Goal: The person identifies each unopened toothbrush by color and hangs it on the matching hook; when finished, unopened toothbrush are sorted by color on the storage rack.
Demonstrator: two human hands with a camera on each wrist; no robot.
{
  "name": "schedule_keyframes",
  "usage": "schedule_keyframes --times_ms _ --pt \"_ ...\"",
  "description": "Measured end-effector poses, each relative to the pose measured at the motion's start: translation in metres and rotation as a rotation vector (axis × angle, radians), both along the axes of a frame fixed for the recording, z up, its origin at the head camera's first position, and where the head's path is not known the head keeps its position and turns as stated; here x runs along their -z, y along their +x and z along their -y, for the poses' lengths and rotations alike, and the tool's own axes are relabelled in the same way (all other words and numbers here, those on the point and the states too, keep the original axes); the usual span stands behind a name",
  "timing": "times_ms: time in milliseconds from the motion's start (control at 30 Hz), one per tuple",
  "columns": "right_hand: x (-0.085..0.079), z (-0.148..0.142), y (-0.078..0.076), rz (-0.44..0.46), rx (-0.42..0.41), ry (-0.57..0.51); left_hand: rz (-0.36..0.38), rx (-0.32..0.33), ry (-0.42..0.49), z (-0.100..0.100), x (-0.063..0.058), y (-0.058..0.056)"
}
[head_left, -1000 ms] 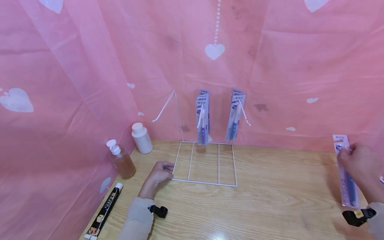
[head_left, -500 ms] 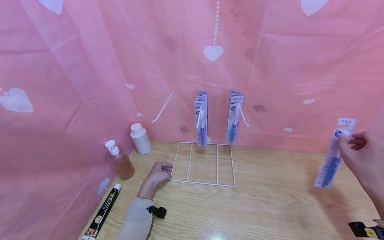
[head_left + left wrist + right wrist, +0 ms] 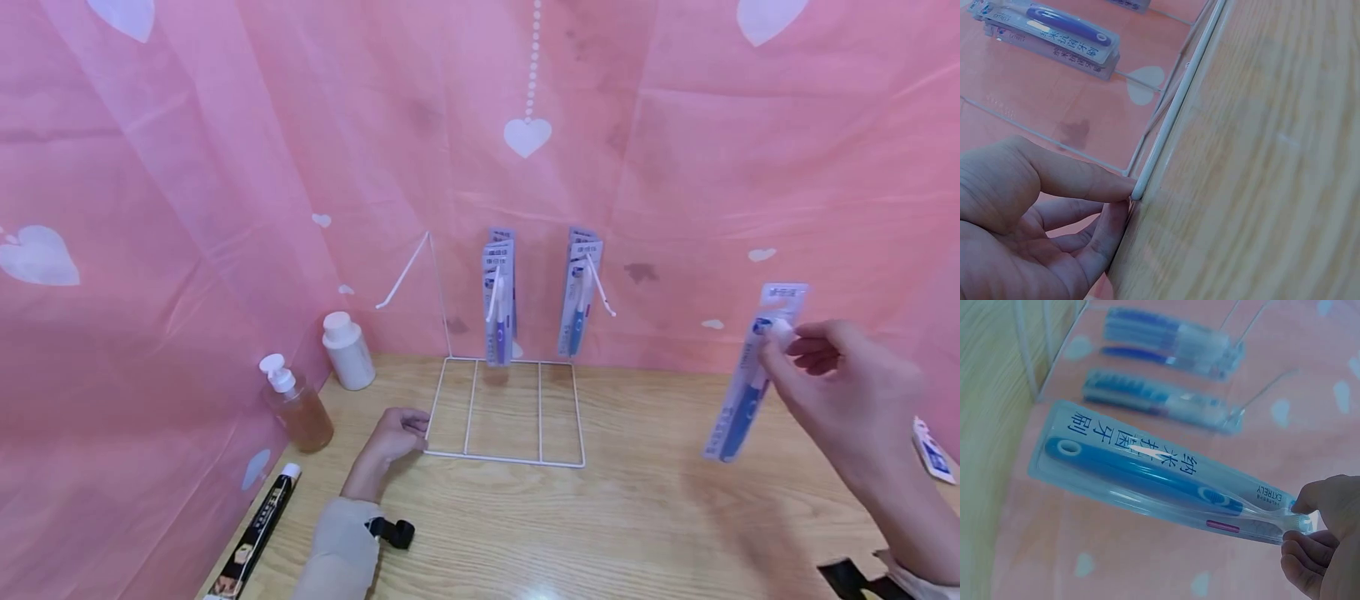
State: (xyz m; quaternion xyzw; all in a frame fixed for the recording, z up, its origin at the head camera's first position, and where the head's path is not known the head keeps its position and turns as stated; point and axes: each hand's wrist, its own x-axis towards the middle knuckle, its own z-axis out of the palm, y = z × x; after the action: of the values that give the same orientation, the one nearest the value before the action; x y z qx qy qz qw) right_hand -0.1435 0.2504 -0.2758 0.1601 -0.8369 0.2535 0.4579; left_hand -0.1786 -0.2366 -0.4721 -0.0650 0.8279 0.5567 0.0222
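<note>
My right hand [image 3: 847, 383] pinches a packaged blue toothbrush [image 3: 1141, 475] near the top of its clear blister pack. The pack hangs tilted above the table, right of the white wire display rack [image 3: 502, 457]. At the rack's front left corner my left hand [image 3: 1054, 212] grips the wire between thumb and fingers. Purple toothbrush packs [image 3: 498, 308] hang on the rack's middle hook, and blue toothbrush packs [image 3: 579, 300] on its right hook. The left hook [image 3: 403, 273] carries nothing.
On the left of the wooden table [image 3: 637, 517] stand a white bottle [image 3: 349, 354] and an amber pump bottle [image 3: 302, 412]. A black toothpaste tube [image 3: 255, 533] lies in front of them. A white and blue tube [image 3: 933, 452] lies at far right. Pink curtain [image 3: 675, 167] hangs behind.
My right hand has lifted the blue toothbrush pack and carried it left towards the rack. My left hand stays on the rack's corner. The camera view has shifted slightly.
</note>
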Motion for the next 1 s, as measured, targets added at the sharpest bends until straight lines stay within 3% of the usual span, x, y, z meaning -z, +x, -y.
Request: schedule_keyframes --times_ms 200,533,800,1000 --pt "-0.006 0.036 0.004 -0.091 -0.102 -0.042 -0.011 0.003 0.001 -0.001 -0.001 0.002" --pt "-0.017 0.093 0.013 -0.123 -0.283 -0.041 -0.021 0.021 0.005 0.002 0.002 0.002" --pt "-0.012 0.109 0.012 -0.086 -0.286 0.009 -0.008 0.009 0.001 0.001 0.002 -0.001" --pt "-0.002 0.116 0.002 -0.044 -0.261 0.074 -0.007 0.001 -0.007 0.001 0.003 -0.002"
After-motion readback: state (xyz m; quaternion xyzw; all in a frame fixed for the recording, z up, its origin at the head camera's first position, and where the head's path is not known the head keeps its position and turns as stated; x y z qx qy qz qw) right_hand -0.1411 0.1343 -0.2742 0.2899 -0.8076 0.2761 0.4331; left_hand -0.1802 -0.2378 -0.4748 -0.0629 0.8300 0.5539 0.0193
